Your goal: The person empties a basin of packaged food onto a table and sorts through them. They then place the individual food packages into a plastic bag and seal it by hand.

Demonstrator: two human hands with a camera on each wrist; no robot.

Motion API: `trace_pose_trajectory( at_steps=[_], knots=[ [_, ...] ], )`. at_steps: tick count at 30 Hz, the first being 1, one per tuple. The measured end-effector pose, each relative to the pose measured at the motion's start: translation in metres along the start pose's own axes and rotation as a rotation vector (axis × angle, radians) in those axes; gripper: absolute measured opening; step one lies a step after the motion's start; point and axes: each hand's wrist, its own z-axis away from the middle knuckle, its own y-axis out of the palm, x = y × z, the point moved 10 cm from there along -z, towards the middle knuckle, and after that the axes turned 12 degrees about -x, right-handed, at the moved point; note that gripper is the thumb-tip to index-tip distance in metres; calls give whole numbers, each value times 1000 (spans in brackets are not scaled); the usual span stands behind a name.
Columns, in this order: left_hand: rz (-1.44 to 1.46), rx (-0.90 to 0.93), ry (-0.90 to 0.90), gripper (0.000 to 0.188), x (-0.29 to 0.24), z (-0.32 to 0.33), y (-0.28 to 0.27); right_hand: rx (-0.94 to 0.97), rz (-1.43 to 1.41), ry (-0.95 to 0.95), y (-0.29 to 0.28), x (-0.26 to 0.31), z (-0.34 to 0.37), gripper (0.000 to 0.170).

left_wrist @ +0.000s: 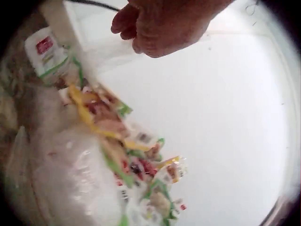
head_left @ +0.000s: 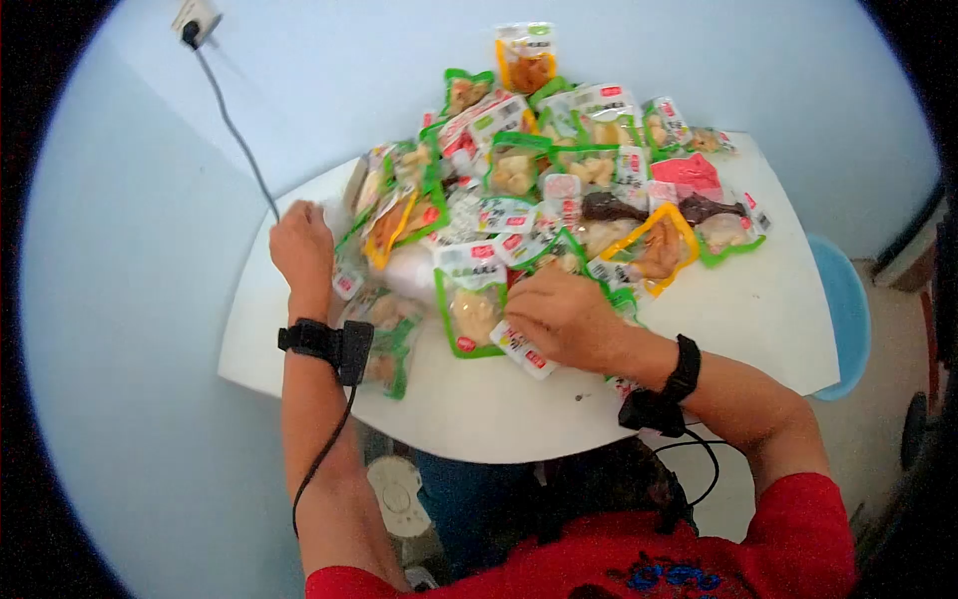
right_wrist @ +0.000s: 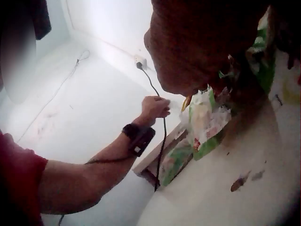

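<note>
At the left side of the heap, my left hand has its fingers curled at the edge of a clear plastic bag, pinching it. My right hand is bent down over the front of the heap, fingers curled among the packets; I cannot tell whether they grip one. A white-labelled snack packet sticks out below these fingers, and a green-edged snack packet lies just to their left. In the right wrist view the right hand is a dark shape above a crumpled packet.
Many sealed food packets with green or yellow edges cover the white table up to the wall. A whitish plastic bag lies among them. A black cable runs from a wall socket behind the left hand. A blue basin stands beyond the right edge.
</note>
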Motion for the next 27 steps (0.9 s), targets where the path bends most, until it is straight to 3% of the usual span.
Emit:
trace_pose_trajectory(
  at_steps=[2,6,8,10,14,16,20,21,22,24,27],
  knots=[
    [67,-80,-60,15,16,-12,-32,-78,-72,37,-5,-4,-2,7],
    [230,-164,-260,18,54,-16,-63,-63,-54,94,-5,-8,-4,7],
    [209,-193,-300,19,50,-21,-88,-76,-69,80,-5,-8,-3,7],
    [413,-310,-374,19,52,-27,-116,-83,-71,64,-6,-7,-3,7],
    [718,-446,-414,20,22,-39,-177,-100,-173,241,-8,-21,-5,11],
    [887,-388,-522,21,3,-30,-189,-76,-265,423,-13,-27,-7,13],
    [1185,-273,-813,17,-23,33,-171,-9,-770,628,-2,-34,-9,39],
    [1283,-223,-884,16,-29,58,-158,85,-880,708,5,-33,-5,49],
    [1380,-172,-954,16,-36,84,-145,74,-941,744,5,-33,-4,46],
    [1257,-90,-1077,15,-53,132,-137,53,-1063,817,9,-32,-1,42],
    [1208,43,-1086,20,-65,193,-129,20,-926,969,12,-53,13,29]
  ],
)
